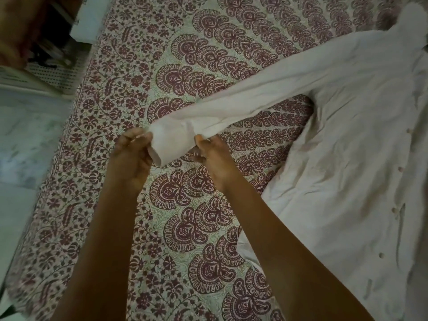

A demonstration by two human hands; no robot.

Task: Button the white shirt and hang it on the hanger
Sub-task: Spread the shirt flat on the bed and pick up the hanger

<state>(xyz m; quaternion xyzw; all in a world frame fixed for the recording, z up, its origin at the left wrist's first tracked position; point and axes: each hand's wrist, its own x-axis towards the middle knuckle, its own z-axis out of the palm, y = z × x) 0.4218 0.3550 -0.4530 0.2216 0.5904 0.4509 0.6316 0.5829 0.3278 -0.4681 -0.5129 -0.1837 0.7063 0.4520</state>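
A white shirt [347, 140] lies spread on the bed at the right, its front placket with small buttons running down the right side. One long sleeve stretches left across the bedspread to its cuff [171, 142]. My left hand [132, 154] pinches the open end of the cuff. My right hand [213, 154] grips the cuff's other side, where it meets the sleeve. The cuff is lifted slightly between both hands. No hanger is in view.
A maroon and cream patterned bedspread [185, 66] covers the bed. The bed's edge runs down the left, with pale marbled floor [27, 135] beyond. A white perforated basket [53, 75] and dark clutter sit at the top left.
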